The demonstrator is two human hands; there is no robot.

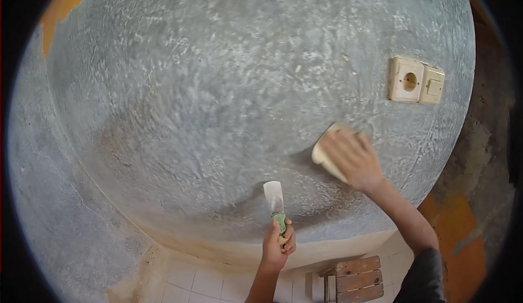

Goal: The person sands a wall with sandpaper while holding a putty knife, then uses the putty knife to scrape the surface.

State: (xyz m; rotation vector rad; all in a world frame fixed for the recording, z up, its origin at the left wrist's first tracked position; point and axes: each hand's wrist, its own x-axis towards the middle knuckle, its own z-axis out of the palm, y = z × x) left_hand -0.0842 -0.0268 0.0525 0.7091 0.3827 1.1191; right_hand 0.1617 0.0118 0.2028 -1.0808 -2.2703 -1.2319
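Observation:
My left hand (279, 244) is wrapped round the green and yellowish handle of a putty knife (274, 197), whose pale blade points up in front of the wall. Higher and to the right, my right hand (351, 158) presses a cream-coloured sheet or pad (326, 160) against the rough grey-blue wall (218, 107). Its fingers lie over the pad and are blurred by motion. White streaks and a mottled texture cover the wall.
A cream socket (407, 80) and a light switch (432, 85) stick out of the wall at the upper right. Below stands a wooden slatted stool (359, 279) on the white tiled floor (207, 283). Another wall (49, 194) meets this one at the left.

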